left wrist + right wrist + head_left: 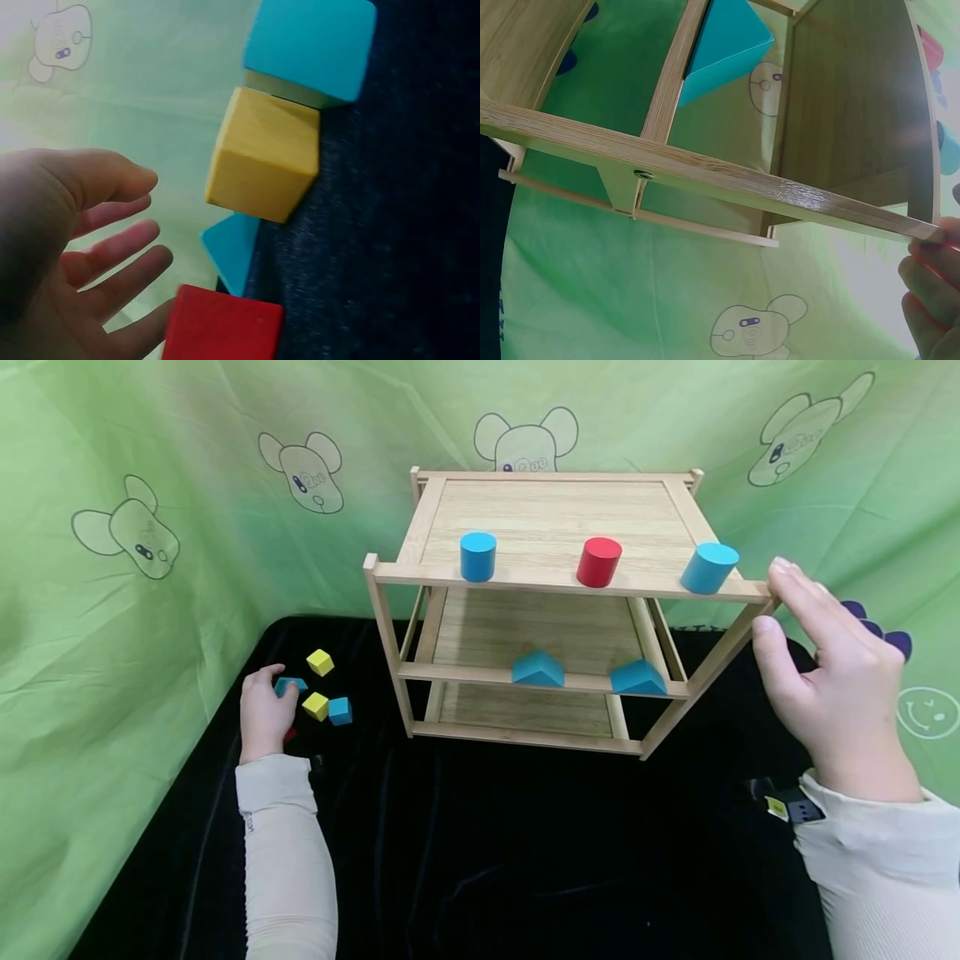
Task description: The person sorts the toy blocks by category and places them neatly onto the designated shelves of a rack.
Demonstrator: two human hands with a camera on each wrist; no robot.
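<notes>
On the black cloth at the left, my left hand (266,714) reaches over a blue triangular block (291,685). The left wrist view shows its fingers (131,274) loosely bent and spread, holding nothing. A red block (225,326) lies right by the fingers, mostly hidden by the hand in the head view. Beside them lie a yellow cube (316,706), a blue cube (341,711) and another yellow cube (320,662). My right hand (843,693) holds the top front right corner of a wooden shelf (562,581) between thumb and fingers.
Along the shelf's top front edge stand a blue cylinder (477,558), a red cylinder (598,562) and another blue cylinder (709,568). Two blue triangular blocks (537,669) sit on the middle tier. Green printed fabric (202,435) hangs around the black cloth (480,860).
</notes>
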